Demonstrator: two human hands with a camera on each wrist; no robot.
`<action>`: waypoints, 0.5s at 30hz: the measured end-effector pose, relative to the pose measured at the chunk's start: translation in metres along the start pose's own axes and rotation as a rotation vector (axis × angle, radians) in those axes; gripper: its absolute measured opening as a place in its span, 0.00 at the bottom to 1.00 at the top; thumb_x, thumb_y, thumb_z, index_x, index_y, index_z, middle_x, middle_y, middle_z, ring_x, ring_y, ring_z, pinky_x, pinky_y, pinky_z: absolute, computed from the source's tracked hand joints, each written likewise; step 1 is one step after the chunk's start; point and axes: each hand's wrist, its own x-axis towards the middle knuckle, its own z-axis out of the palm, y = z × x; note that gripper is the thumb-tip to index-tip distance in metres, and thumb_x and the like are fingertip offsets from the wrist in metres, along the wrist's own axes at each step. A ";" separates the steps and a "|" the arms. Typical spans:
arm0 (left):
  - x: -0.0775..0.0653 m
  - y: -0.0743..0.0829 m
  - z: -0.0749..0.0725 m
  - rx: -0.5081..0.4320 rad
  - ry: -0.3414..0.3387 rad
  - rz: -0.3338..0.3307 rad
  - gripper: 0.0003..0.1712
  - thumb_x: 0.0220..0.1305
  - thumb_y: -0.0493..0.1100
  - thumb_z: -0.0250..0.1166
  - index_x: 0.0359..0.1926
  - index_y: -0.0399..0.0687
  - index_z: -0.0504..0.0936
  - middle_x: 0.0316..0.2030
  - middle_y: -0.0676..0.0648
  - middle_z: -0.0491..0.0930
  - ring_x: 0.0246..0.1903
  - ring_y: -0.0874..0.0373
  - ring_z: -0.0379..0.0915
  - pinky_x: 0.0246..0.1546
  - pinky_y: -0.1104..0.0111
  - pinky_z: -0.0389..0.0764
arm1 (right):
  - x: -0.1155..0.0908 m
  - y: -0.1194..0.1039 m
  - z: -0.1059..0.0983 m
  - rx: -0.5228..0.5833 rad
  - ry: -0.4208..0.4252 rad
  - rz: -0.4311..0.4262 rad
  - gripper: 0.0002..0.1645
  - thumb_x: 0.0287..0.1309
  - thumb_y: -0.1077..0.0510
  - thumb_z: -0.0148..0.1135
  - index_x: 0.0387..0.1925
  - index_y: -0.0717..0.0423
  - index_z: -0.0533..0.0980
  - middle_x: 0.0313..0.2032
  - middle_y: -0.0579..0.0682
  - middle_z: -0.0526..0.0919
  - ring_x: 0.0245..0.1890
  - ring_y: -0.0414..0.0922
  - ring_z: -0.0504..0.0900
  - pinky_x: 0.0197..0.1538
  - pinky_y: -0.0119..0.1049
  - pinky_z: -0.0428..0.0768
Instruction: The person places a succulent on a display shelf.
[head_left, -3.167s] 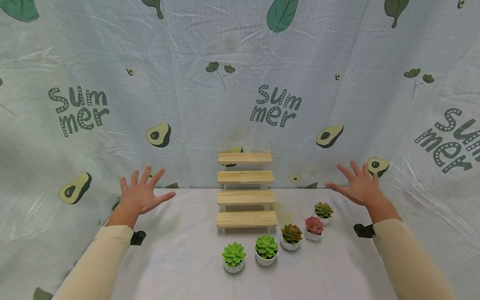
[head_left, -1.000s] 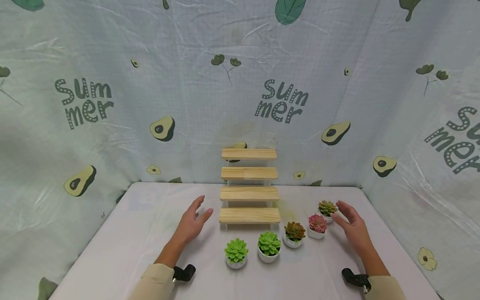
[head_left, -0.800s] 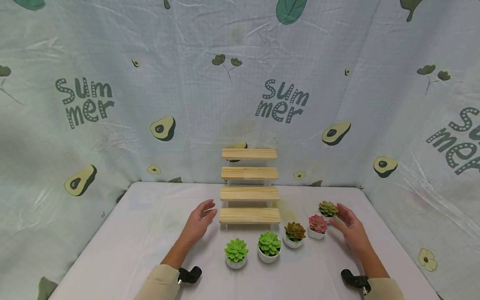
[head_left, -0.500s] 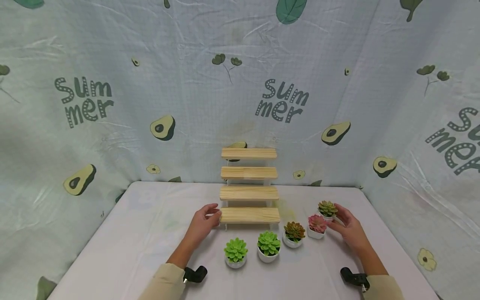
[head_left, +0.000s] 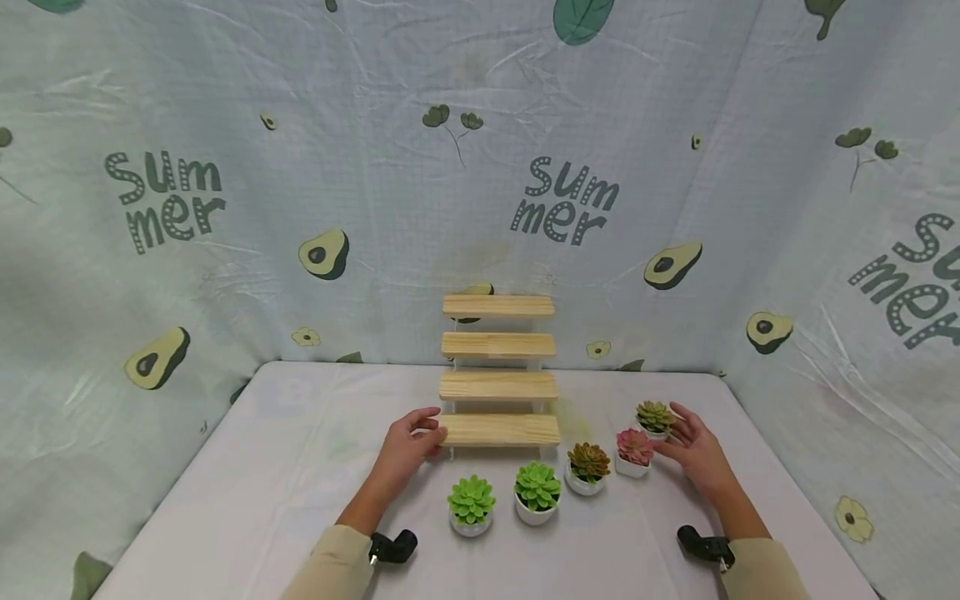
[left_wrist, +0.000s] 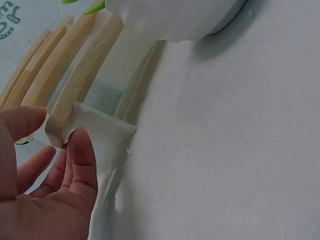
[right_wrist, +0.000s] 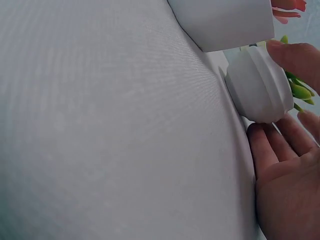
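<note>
My left hand (head_left: 407,446) pinches the left end of the lowest board of a four-step wooden shelf stand (head_left: 498,386). In the left wrist view the thumb and fingers lie on either side of that board end (left_wrist: 62,120). At the right my right hand (head_left: 697,454) grips the white pot (right_wrist: 260,85) of a green succulent (head_left: 656,417), thumb on one side and fingers on the other. The pot stands on the table. Right in front of it is a pink succulent (head_left: 634,447) in an angular white pot, close to my thumb.
A brownish-orange succulent (head_left: 588,461) and two bright green ones, the middle one (head_left: 537,486) and the left one (head_left: 471,500), stand in white pots before the stand. A white cloth covers the table (head_left: 300,467). A printed curtain (head_left: 397,208) hangs behind and at both sides.
Both hands have come down from being spread wide at the sides. The left has moved right to the lowest board's end; the right has closed round the rear green succulent's pot.
</note>
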 end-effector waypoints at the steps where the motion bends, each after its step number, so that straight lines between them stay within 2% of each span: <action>1: 0.000 0.000 0.000 -0.005 0.003 -0.001 0.25 0.61 0.41 0.64 0.60 0.45 0.72 0.45 0.42 0.74 0.34 0.54 0.80 0.36 0.65 0.84 | 0.001 0.000 0.000 -0.008 0.008 0.009 0.56 0.52 0.46 0.68 0.73 0.54 0.44 0.68 0.63 0.58 0.67 0.59 0.60 0.52 0.16 0.73; 4: 0.000 0.001 0.001 -0.026 0.000 0.006 0.25 0.61 0.40 0.64 0.59 0.43 0.73 0.45 0.41 0.74 0.35 0.54 0.79 0.37 0.64 0.85 | 0.004 0.000 0.001 -0.026 0.021 0.044 0.56 0.52 0.46 0.67 0.72 0.57 0.47 0.69 0.63 0.58 0.67 0.57 0.60 0.58 0.25 0.73; 9: 0.002 -0.001 0.001 -0.073 -0.011 0.029 0.24 0.60 0.36 0.64 0.58 0.38 0.74 0.45 0.39 0.72 0.39 0.54 0.77 0.40 0.62 0.85 | 0.007 -0.003 0.003 -0.042 0.038 0.120 0.56 0.52 0.45 0.68 0.72 0.60 0.48 0.69 0.63 0.56 0.68 0.58 0.59 0.64 0.45 0.65; 15: 0.003 -0.003 0.002 -0.094 0.003 0.028 0.22 0.59 0.34 0.64 0.56 0.36 0.75 0.45 0.38 0.72 0.38 0.56 0.76 0.39 0.61 0.85 | 0.007 -0.003 0.007 -0.053 0.065 0.176 0.55 0.52 0.43 0.67 0.71 0.61 0.51 0.69 0.64 0.57 0.68 0.59 0.60 0.66 0.49 0.64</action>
